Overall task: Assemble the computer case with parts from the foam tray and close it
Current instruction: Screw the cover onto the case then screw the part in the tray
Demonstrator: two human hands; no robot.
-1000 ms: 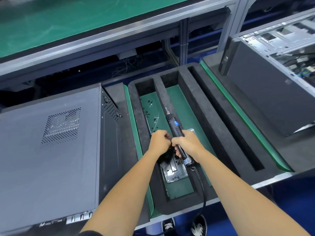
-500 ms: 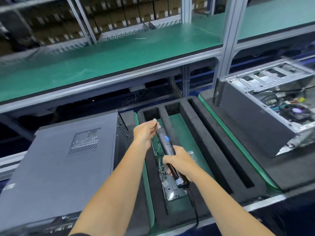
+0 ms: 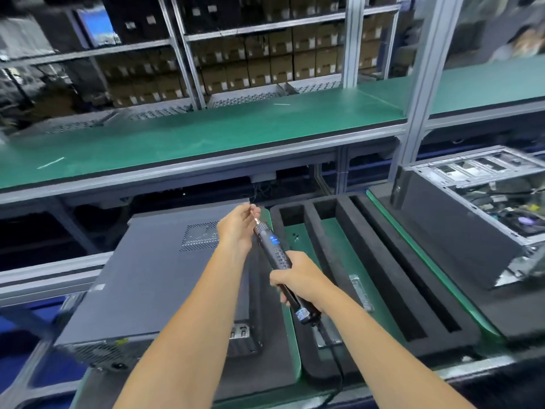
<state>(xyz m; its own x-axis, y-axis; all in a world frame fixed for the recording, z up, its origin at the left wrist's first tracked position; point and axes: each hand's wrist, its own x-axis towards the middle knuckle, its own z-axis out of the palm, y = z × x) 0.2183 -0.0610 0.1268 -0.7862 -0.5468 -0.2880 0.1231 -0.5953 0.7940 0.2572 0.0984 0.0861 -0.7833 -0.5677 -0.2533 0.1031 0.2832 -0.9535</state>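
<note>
Now: two hands [image 3: 236, 228] [image 3: 298, 278] | one screwdriver [image 3: 272, 247] | two cases [image 3: 165, 278] [image 3: 472, 231] | one foam tray [image 3: 383, 261]

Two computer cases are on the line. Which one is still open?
The computer case on the right: its top side is uncovered, showing metal frame and cables. The left case has its dark vented panel on.

Computer case [image 3: 153, 278] — matt grey painted sheet metal, perforated vent. Foam tray [image 3: 383, 261] — black, soft, slightly rough. Screwdriver [image 3: 272, 250]: matt black plastic. Worktop [image 3: 206, 134]: smooth green mat.
</note>
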